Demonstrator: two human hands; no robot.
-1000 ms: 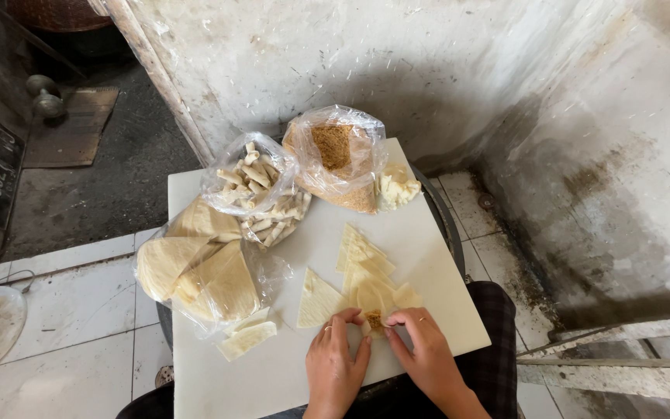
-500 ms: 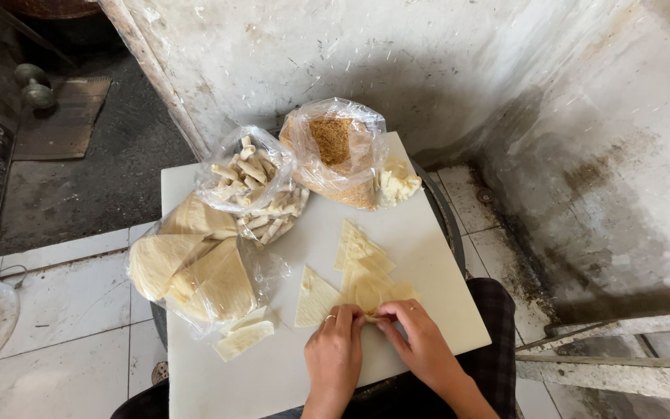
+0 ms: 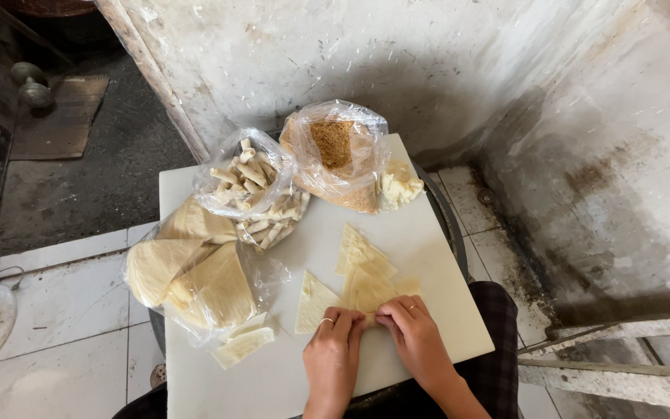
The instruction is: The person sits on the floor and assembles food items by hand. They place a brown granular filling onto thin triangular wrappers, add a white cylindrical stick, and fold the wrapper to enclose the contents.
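left hand [image 3: 333, 341] and right hand [image 3: 412, 334] meet fingertip to fingertip, both pinching the near edge of a pale, thin, triangular dough wrapper [image 3: 367, 293] on the white board [image 3: 428, 233]. the wrapper lies just ahead of both hands, its long axis pointing away from the person; neither hand is nearer.

On the board [image 3: 443, 310], wrapper triangles [image 3: 362, 271] lie just beyond the fingers [image 3: 362, 316]; bags [image 3: 219, 240] sit farther left.
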